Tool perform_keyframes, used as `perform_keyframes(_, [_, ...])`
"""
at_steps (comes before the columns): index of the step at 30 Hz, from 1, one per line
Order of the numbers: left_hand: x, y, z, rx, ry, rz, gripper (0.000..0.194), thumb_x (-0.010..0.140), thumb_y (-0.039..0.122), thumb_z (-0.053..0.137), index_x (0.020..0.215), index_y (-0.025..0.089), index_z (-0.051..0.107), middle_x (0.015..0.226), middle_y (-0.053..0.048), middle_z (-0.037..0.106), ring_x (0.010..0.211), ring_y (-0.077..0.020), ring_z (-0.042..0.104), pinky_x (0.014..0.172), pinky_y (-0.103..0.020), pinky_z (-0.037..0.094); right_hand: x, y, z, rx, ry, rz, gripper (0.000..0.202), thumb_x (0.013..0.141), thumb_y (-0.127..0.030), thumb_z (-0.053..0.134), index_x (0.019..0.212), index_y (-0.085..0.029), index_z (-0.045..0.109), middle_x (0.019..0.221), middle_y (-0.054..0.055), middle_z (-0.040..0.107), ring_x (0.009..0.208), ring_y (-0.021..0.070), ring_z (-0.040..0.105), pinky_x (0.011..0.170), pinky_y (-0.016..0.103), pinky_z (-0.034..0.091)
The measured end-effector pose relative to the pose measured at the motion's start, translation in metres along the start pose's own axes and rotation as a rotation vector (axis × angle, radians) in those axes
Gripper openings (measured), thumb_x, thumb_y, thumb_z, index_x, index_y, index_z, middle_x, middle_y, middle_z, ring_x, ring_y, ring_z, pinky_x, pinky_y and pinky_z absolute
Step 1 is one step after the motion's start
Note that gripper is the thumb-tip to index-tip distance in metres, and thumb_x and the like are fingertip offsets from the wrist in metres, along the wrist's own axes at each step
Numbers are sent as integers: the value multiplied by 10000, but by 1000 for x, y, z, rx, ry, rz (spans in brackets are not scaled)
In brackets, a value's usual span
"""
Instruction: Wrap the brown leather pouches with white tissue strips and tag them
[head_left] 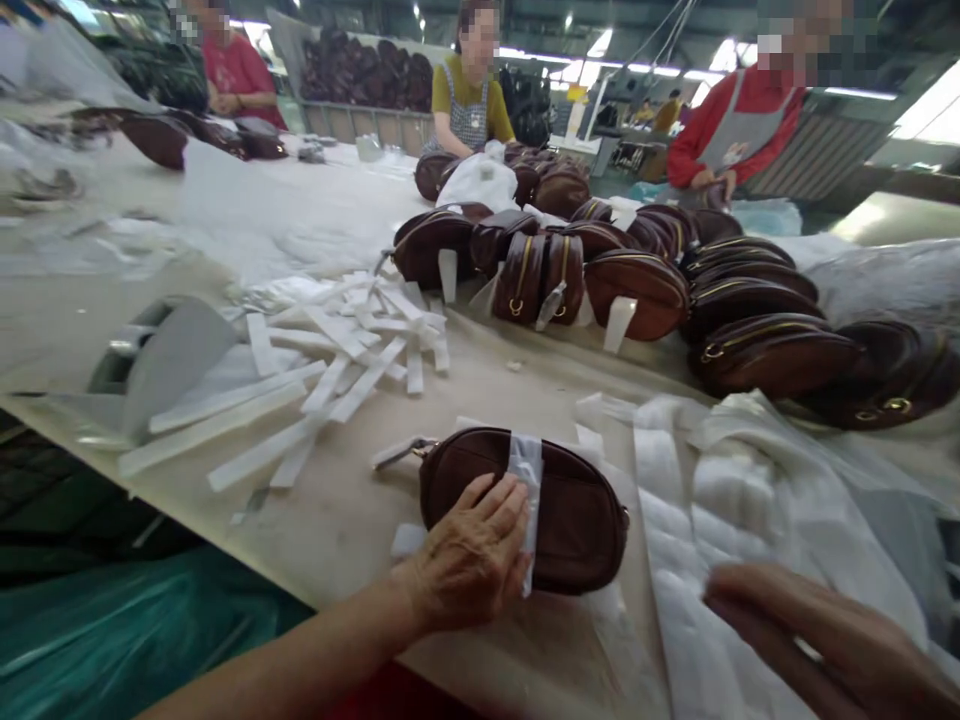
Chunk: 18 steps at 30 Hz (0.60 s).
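A dark brown oval bag (581, 510) lies on the table in front of me, with a zipper pull sticking out at its left end. Around its middle runs a whitish translucent strip (527, 455). My left hand (476, 550) rests on the bag and strip, its fingers close together and pressing on the strip's left side. Off to the right, my right hand (817, 630) hovers over white wrapping sheets (675, 520), touching no bag. It is blurred, and its fingertips point left with a gap between thumb and fingers.
White strips (330, 370) lie heaped left of centre, beside a grey tape dispenser (169, 365). Many brown bags (637, 290) crowd the table's far right side (360, 530). Three people stand or sit beyond it. Green plastic (135, 640) hangs below the near left edge.
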<state>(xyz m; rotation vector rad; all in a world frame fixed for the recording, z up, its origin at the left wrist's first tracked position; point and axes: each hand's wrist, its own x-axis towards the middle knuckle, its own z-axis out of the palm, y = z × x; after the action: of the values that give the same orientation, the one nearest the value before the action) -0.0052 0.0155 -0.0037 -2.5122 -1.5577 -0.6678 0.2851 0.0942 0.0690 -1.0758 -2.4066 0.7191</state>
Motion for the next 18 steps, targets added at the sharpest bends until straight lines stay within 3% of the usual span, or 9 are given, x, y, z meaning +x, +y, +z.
perform_keyframes(2, [-1, 1, 1, -6, 5, -8, 386, 856, 244, 465, 1187, 56, 527, 1280, -167, 523, 1255, -264, 424, 1076, -442, 306, 64, -26, 18, -55, -267, -213, 211, 872, -297, 478, 729, -244, 624, 628, 5, 614, 535, 134, 547, 512, 236, 416])
perform_keyframes(4, [-1, 1, 0, -15, 12, -19, 395, 864, 264, 457, 1195, 59, 524, 1278, -162, 525, 1255, -271, 423, 1079, -445, 296, 116, -40, 39, -140, -386, -361, 248, 882, -232, 438, 684, -220, 586, 604, 2, 579, 537, 129, 514, 518, 236, 372])
perform_keyframes(6, [-1, 0, 0, -17, 11, -29, 416, 872, 287, 449, 1211, 55, 515, 1281, -158, 524, 1254, -281, 421, 1077, -446, 294, 151, -43, 59, -226, -481, -419, 216, 858, -189, 457, 685, -210, 585, 631, 7, 592, 564, 128, 517, 534, 235, 344])
perform_keyframes(9, [-1, -2, -1, 0, -6, -21, 429, 887, 309, 437, 1219, 48, 511, 1291, -159, 514, 1253, -300, 417, 1064, -461, 300, 176, -37, 79, -288, -633, -395, 181, 815, -136, 498, 700, -212, 615, 673, 8, 629, 600, 125, 544, 548, 225, 323])
perform_keyframes(12, [-1, -3, -1, 11, -20, -9, 421, 899, 318, 420, 1214, 58, 522, 1310, -164, 497, 1255, -310, 413, 1048, -467, 313, 188, -32, 86, -234, -730, -283, 155, 780, -139, 550, 678, -224, 631, 623, -24, 625, 573, 111, 541, 541, 213, 317])
perform_keyframes(15, [-1, -3, -1, 9, -10, -7, 412, 901, 314, 418, 1204, 59, 533, 1304, -162, 504, 1250, -310, 419, 1046, -458, 315, 201, -29, 88, -218, -680, -127, 66, 684, -218, 676, 716, -214, 619, 556, -53, 576, 505, 103, 490, 484, 208, 296])
perform_keyframes(18, [-1, -3, -1, 7, 2, -19, 396, 901, 307, 419, 1185, 63, 548, 1285, -158, 521, 1240, -309, 431, 1042, -458, 319, 215, -17, 89, -182, -660, -38, 280, 584, -296, 763, 786, -196, 596, 562, -70, 551, 498, 99, 466, 452, 204, 295])
